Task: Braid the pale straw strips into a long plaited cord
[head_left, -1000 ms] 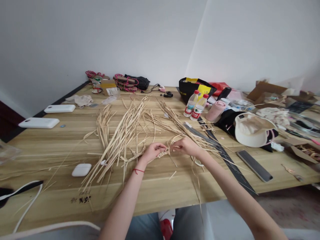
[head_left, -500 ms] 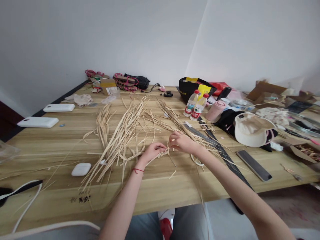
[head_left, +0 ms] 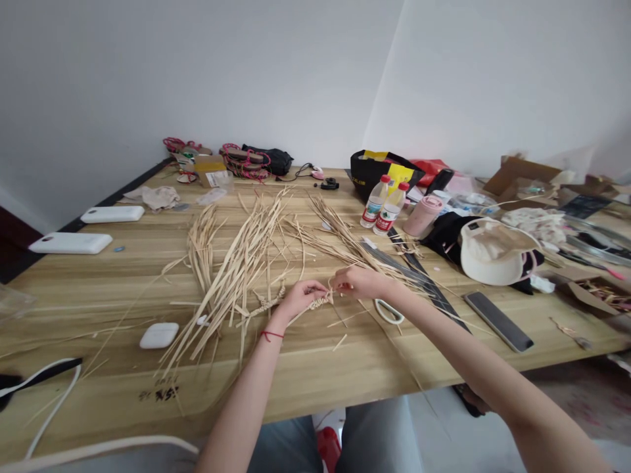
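My left hand [head_left: 302, 297], with a red cord on the wrist, is closed on a braided straw piece [head_left: 321, 302]. Part of the braid is hidden under its fingers. Just right of it my right hand [head_left: 355, 281] is closed in a pinch at the braid's end, on a thin straw strand [head_left: 411, 368] that trails down past the table edge. Left of the left hand lies more knotted straw [head_left: 266, 303]. Beyond it long loose straw strips [head_left: 246, 249] are spread out. A white ring-shaped handle [head_left: 389, 311] shows below my right forearm.
A phone [head_left: 499, 322], a cream cap [head_left: 493, 249], a pink cup [head_left: 424, 215] and two bottles [head_left: 374, 202] stand or lie at right. A white earphone case [head_left: 159, 336] and two white power banks [head_left: 71, 243] are at left. A black strip [head_left: 426, 279] passes under my right forearm.
My right hand has shifted slightly right, and its forearm has swung a little, uncovering more of the white handle. The trailing strand now slants to the right. My left hand stays in place.
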A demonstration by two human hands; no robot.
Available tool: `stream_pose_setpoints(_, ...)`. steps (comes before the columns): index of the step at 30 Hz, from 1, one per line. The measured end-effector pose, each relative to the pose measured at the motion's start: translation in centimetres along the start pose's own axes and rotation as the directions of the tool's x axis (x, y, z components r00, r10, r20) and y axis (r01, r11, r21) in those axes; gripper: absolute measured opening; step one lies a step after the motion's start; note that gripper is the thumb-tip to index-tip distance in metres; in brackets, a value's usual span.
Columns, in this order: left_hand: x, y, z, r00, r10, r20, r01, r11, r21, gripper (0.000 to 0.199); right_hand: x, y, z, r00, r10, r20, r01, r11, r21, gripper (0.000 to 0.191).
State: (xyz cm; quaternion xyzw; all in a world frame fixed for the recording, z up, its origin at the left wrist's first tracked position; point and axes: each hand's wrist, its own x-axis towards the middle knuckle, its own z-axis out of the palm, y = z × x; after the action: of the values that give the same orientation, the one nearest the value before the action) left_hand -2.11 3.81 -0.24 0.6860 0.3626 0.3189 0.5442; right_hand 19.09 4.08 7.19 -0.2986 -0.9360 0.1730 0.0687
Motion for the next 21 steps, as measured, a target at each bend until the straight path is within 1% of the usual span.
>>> stream_pose_setpoints(7, 0.0, -0.2, -0.1, 1.0, 0.021, 0.023, -0.021, 1.0, 0.006, 0.018, 0.3, 0.7, -0.1, 0.998, -0.042, 0.051, 0.035, 0.99, 0.139, 0.017)
stream_pose_setpoints(14, 0.1, -0.6, -0.1, 0.997, 0.021, 0.073, -0.02, 1.0, -0.012, 0.02, 0.1, 2.0, 0.5, 0.994, -0.029, 0.102, -0.006, 0.943, 0.331, 0.016)
stream_pose_setpoints(17, 0.2, -0.8, -0.1, 0.997, 0.019, 0.071, -0.018, 1.0, -0.013, 0.019, -0.2, 2.1, 0.8, 0.996, -0.023, 0.085, -0.008, 0.938, 0.346, 0.017)
stream_pose_setpoints(21, 0.3, -0.8, -0.1, 0.998, 0.026, 0.056, -0.025, 0.999, -0.019, 0.018, -0.5, 1.6, 1.2, 1.0, 0.001, 0.021, -0.008, 0.944, 0.329, 0.018)
